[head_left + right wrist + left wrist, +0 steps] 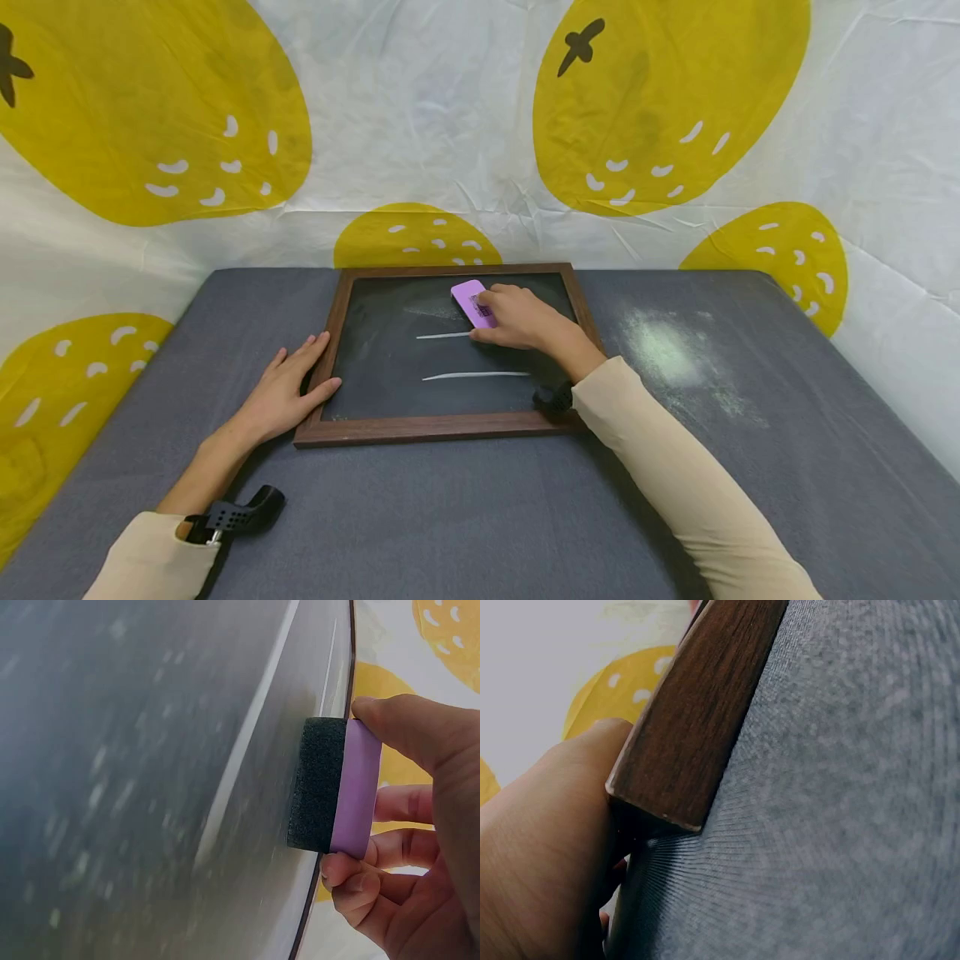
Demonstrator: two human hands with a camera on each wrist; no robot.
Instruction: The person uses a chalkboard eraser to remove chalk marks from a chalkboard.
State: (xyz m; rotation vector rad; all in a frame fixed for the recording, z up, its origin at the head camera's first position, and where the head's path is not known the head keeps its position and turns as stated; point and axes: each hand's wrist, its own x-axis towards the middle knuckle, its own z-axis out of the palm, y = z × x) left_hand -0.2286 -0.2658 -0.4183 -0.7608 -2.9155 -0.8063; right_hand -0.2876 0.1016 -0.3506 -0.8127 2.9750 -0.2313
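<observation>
A chalkboard (390, 358) in a brown wooden frame (420, 429) lies on a grey cloth-covered table. Two white chalk lines (476, 376) run across its dark surface, one partly hidden behind my right hand (521, 318). That hand grips a chalkboard eraser (468, 298) by its sides; the right wrist view shows its purple back (356, 791) and dark felt (319, 784), felt side toward the board. My left hand (288, 390) rests along the frame's left side with fingers extended, the thumb over the edge. In the left wrist view it lies beside the frame's corner (667, 750).
Pale chalk dust (671, 350) is spread over the tablecloth right of the board. A white curtain with yellow fruit prints (420, 233) hangs behind the table. Faint smears (431, 310) show on the board near the eraser.
</observation>
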